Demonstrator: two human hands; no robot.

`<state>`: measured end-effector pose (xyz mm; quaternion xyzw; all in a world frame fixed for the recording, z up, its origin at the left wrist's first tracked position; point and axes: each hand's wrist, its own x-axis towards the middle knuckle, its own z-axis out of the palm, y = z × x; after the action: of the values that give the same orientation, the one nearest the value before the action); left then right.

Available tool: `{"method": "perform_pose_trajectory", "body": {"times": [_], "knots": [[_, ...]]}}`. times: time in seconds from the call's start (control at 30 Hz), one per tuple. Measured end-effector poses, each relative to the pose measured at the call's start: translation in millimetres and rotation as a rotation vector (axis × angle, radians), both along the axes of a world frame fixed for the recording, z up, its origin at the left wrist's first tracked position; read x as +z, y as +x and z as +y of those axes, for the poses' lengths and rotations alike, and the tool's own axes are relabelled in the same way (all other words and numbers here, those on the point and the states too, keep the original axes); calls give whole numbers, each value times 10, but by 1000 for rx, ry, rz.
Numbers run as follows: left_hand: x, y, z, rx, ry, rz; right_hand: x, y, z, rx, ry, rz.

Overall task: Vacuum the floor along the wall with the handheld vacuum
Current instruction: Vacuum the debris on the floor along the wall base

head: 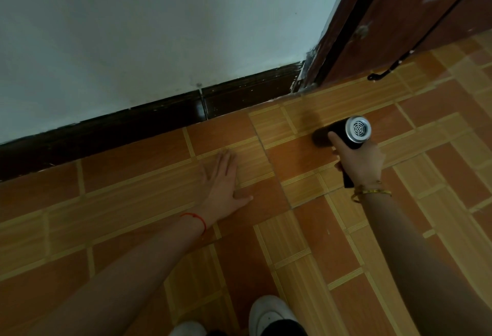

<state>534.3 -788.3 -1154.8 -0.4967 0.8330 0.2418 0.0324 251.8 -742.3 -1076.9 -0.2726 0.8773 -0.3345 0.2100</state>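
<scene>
My right hand (358, 161) grips the handle of a black handheld vacuum (340, 133) with a silver grilled rear end facing me. Its nozzle points left and down at the orange tiled floor (306, 229), a short way out from the dark skirting board (159, 119) under the white wall (159, 29). My left hand (223, 183) lies flat on the floor with fingers together and thumb spread, holding nothing, to the left of the vacuum.
A brown wooden door and frame (399, 15) stand at the right end of the wall, with a black cord (391, 67) trailing onto the floor beside it. My white shoes (269, 314) show at the bottom edge.
</scene>
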Motion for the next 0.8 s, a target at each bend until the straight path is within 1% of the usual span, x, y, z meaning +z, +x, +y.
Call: {"method": "perform_pose_trajectory", "body": {"times": [0.13, 0.37, 0.43, 0.6, 0.67, 0.8], "knots": [[-15, -35, 13, -13, -4, 4, 1, 87, -41, 97, -16, -40], [5, 3, 11, 0, 3, 17, 33, 485, -184, 453, -2, -147], [14, 44, 5, 14, 7, 20, -1, 570, -228, 470, -20, -116], [46, 172, -14, 47, -1, 10, -83, 637, -380, 362, -82, 43], [61, 224, -17, 63, -7, 6, -99, 646, -446, 387, -91, 29], [82, 323, -11, 99, -11, 36, -81, 771, -576, 555, -85, -90]]}}
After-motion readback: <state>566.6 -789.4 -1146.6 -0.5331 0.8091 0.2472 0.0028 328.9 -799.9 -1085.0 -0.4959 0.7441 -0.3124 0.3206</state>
